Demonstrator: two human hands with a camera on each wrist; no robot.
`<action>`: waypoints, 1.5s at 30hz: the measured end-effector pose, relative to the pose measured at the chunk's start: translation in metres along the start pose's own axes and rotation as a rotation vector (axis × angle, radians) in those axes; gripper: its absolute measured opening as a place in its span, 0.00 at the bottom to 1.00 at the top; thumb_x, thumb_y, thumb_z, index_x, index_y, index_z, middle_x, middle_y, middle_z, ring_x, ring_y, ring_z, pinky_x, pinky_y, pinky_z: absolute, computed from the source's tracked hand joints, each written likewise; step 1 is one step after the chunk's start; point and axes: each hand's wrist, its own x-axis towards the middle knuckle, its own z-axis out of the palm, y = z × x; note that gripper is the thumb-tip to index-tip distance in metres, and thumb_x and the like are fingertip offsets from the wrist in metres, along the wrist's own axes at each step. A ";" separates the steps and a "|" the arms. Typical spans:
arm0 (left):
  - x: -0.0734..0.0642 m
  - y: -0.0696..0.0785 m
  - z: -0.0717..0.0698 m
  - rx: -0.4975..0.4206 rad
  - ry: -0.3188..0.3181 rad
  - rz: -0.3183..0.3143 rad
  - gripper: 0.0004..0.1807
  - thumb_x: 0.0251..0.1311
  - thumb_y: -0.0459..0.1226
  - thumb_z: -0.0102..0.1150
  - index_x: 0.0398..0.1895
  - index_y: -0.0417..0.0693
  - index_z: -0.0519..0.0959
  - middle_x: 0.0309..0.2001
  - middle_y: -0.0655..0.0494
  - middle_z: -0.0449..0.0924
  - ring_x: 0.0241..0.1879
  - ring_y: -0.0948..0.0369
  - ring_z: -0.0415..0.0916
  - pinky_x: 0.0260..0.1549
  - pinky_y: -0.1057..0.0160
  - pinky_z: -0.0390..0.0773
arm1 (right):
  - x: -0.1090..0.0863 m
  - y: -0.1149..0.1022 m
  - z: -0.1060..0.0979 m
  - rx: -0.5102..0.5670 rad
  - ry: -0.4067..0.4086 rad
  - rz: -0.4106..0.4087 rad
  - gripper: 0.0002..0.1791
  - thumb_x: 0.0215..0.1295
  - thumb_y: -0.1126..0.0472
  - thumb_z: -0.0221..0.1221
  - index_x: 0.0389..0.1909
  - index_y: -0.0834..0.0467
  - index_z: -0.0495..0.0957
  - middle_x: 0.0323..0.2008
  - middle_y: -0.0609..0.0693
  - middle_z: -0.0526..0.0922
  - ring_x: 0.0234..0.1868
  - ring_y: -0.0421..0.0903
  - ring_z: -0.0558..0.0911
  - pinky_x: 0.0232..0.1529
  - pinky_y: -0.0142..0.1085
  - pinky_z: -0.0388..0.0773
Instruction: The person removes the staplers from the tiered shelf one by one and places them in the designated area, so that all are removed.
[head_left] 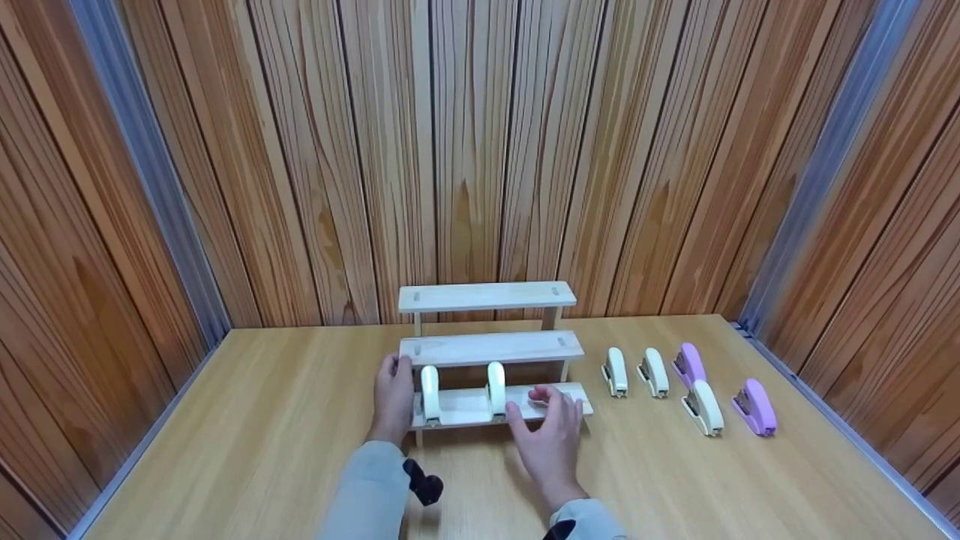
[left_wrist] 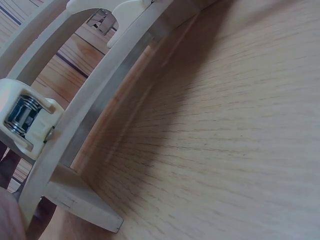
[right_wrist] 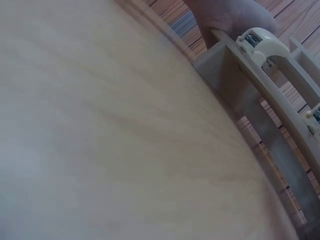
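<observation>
A three-tier wooden display rack (head_left: pixel 491 349) stands on the table. Two cream staplers sit upright on its lowest tier, one at the left end (head_left: pixel 430 395) and one near the middle (head_left: pixel 496 390). My left hand (head_left: pixel 391 401) grips the rack's left side, beside the left stapler; in the right wrist view this hand (right_wrist: pixel 232 17) wraps that end. My right hand (head_left: pixel 551 442) is at the right part of the lowest tier, fingers loosely bent and apart. Its thumb is close to the middle stapler; whether they touch I cannot tell. The right wrist view leaves that hand out.
Right of the rack, on the table (head_left: pixel 285 420), stand cream staplers (head_left: pixel 616 373), (head_left: pixel 654 373), (head_left: pixel 703 409) and purple staplers (head_left: pixel 688 364), (head_left: pixel 754 407). Wood-patterned walls (head_left: pixel 480 150) enclose the table at the back and both sides.
</observation>
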 end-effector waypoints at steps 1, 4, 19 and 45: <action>0.000 0.000 0.000 -0.004 0.001 0.000 0.22 0.78 0.49 0.37 0.66 0.50 0.68 0.70 0.51 0.65 0.70 0.51 0.61 0.71 0.46 0.62 | -0.001 -0.001 0.002 -0.003 -0.005 0.003 0.27 0.60 0.48 0.70 0.54 0.57 0.73 0.48 0.50 0.80 0.62 0.53 0.71 0.78 0.55 0.35; 0.001 -0.001 0.000 -0.009 0.011 -0.001 0.21 0.78 0.48 0.37 0.65 0.50 0.69 0.68 0.51 0.66 0.68 0.52 0.62 0.70 0.46 0.64 | -0.004 -0.004 0.008 -0.020 -0.021 0.004 0.29 0.59 0.45 0.71 0.54 0.55 0.73 0.47 0.48 0.80 0.59 0.52 0.73 0.78 0.55 0.35; 0.004 -0.001 0.001 0.014 0.018 -0.014 0.19 0.77 0.48 0.37 0.61 0.50 0.70 0.61 0.50 0.68 0.61 0.52 0.64 0.62 0.50 0.68 | -0.007 -0.012 0.031 -0.116 0.031 -0.011 0.32 0.53 0.43 0.74 0.53 0.54 0.73 0.44 0.49 0.82 0.54 0.52 0.78 0.76 0.59 0.40; 0.003 0.001 0.001 0.008 0.018 -0.024 0.19 0.78 0.47 0.36 0.59 0.48 0.70 0.60 0.50 0.69 0.59 0.52 0.65 0.62 0.51 0.68 | -0.002 -0.004 0.022 -0.071 0.219 -0.082 0.18 0.51 0.56 0.75 0.36 0.56 0.75 0.33 0.48 0.76 0.42 0.50 0.73 0.49 0.45 0.67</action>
